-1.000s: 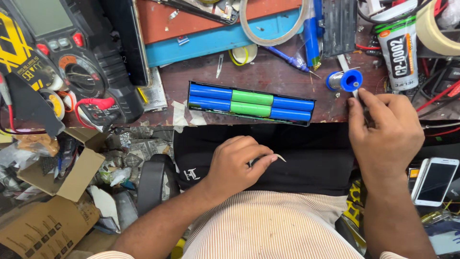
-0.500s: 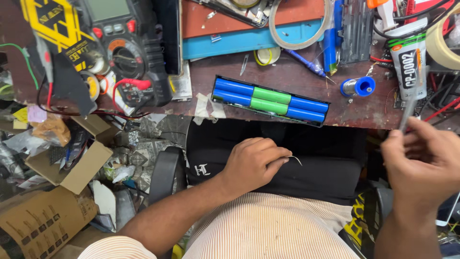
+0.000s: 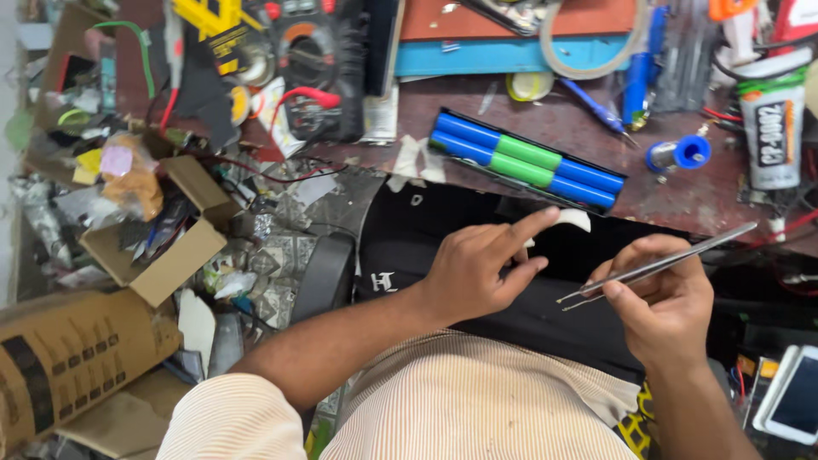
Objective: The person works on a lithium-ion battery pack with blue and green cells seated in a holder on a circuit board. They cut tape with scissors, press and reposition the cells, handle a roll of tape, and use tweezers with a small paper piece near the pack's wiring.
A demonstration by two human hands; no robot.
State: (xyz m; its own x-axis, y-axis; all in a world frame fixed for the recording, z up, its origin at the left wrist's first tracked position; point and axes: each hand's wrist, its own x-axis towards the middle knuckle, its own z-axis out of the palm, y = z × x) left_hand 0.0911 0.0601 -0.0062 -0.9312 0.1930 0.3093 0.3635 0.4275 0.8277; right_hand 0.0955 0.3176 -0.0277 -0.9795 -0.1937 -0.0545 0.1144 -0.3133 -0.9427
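You are holding a small white strip [image 3: 569,220] in your left hand [image 3: 477,273], pinching it between the thumb and the extended forefinger so that it is sticking out past the fingertip, over your dark lap. Your right hand [image 3: 669,302] is gripping a pair of metal tweezers [image 3: 656,266] between thumb and fingers; the tips are pointing left toward your left hand, close to it but not touching, and they are sitting just apart with nothing visible between them. The long end of the tweezers is slanting up to the right, past the edge of the workbench [image 3: 682,200].

On the workbench just above your hands, a battery pack [image 3: 528,159] is lying at a slight angle: cylindrical cells in 2 rows, blue at both ends and green in the middle, sitting in a black wrap. To its right a small blue spool [image 3: 679,155] is resting, and beyond that a white tube with a black label [image 3: 771,128] is standing near the edge. A blue pen-shaped tool [image 3: 637,81] is lying above the pack. At the upper left a multimeter [image 3: 307,68] with red leads is sitting. An open cardboard box [image 3: 158,251] of scraps is lying on the floor at your left, and a phone [image 3: 797,396] is showing at the lower right.
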